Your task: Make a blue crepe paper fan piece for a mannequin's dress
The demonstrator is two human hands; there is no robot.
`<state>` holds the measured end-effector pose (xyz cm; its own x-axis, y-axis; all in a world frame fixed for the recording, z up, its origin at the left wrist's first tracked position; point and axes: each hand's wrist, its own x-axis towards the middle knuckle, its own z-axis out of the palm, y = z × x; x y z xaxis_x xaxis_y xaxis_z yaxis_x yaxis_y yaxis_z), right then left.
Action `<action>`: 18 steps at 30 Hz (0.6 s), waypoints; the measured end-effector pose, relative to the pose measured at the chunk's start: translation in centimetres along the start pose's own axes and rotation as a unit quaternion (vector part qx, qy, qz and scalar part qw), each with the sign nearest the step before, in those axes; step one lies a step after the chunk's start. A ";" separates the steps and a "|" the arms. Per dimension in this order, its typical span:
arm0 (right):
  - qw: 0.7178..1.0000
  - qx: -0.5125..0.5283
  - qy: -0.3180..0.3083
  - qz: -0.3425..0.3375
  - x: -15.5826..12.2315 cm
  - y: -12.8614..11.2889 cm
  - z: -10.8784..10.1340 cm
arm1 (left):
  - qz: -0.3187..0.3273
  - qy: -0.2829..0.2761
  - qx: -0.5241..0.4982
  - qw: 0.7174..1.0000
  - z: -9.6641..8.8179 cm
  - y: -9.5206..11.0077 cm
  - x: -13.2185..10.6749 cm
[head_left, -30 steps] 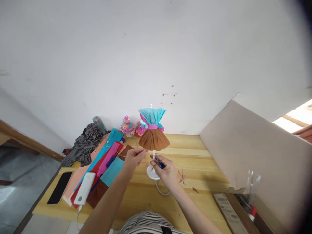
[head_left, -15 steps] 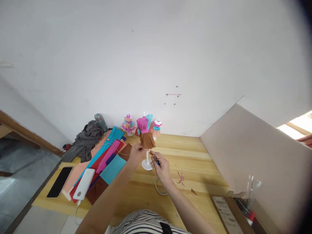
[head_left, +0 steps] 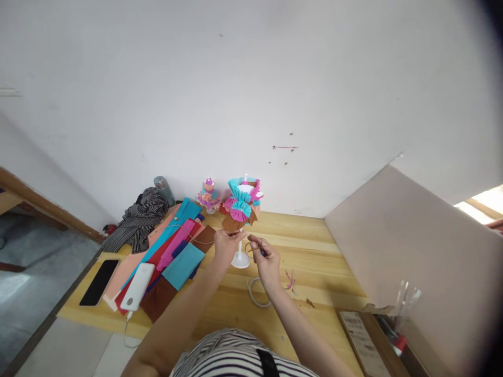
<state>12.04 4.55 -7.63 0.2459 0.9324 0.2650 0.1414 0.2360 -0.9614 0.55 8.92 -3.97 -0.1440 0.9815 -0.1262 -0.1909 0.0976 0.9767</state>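
A miniature crepe-paper dress [head_left: 240,211] stands on a white stand [head_left: 240,260] in front of me. It has a turquoise and pink ruffled top, a pink-and-turquoise rosette and a brown skirt. My left hand [head_left: 226,247] pinches the lower edge of the brown skirt, fingers closed. Just right of the stand, my right hand [head_left: 269,263] is closed around a small tool with a dark blue part [head_left: 263,252]; most of it is hidden by the fingers, so its kind is unclear. It is apart from the skirt.
Another small paper dress [head_left: 209,196] stands near the wall. Folded coloured paper [head_left: 184,265], a white power bank [head_left: 137,287], a phone [head_left: 99,283], striped cloth [head_left: 143,217] and a flask [head_left: 164,189] lie left. A white cable loop [head_left: 259,302], scraps [head_left: 290,281] and a box [head_left: 363,340] are right.
The dress has turned, so the rosette and ruffled top now face me instead of the plain pink bodice. My right hand has moved slightly right, away from the stand.
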 end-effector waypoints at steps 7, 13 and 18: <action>0.998 0.018 -0.036 0.039 0.1 -2.1 0.7 | 0.002 -0.030 -0.041 0.999 0.2 2.5 -0.8; 0.995 -0.030 -0.086 0.042 1.0 -3.7 0.2 | 0.000 -0.065 -0.045 0.997 0.0 3.1 -0.5; 0.992 -0.045 -0.114 0.031 0.9 -4.2 0.3 | 0.003 -0.084 -0.046 0.995 -0.1 2.4 -0.9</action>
<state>11.39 4.49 -3.32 0.0359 0.9844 0.1723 0.2202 0.1604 -0.9622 0.09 8.30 -1.51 0.0179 0.9964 -0.0827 -0.2794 0.0844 0.9565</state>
